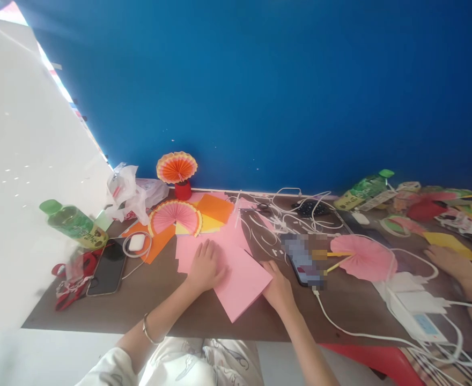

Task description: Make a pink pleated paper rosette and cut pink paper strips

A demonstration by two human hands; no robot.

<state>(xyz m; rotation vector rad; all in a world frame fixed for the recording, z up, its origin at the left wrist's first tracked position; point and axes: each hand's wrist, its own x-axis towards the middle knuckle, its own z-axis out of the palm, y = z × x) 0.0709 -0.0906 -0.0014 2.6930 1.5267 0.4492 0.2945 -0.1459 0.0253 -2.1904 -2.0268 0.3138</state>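
Observation:
Several sheets of pink paper [244,279] lie overlapping on the dark table in front of me, the top one turned at an angle. My left hand [207,268] rests on the pink paper with its fingers stretched out. At the sheet's right corner, my right hand [277,287] grips the edge, its thumb hidden by the paper. Just beyond the left hand is a pink folded paper fan [175,220] with an orange and yellow rim. Orange paper [215,208] and yellow paper [207,223] lie close by.
Left are a green bottle [75,225], a dark phone [107,268] and a white earphone case [137,243]. An orange fan [177,167] stands in a red holder. Right are a lit phone [303,260], a round pink fan [367,257], a power strip [417,316], cables and a co-worker's hand [447,261].

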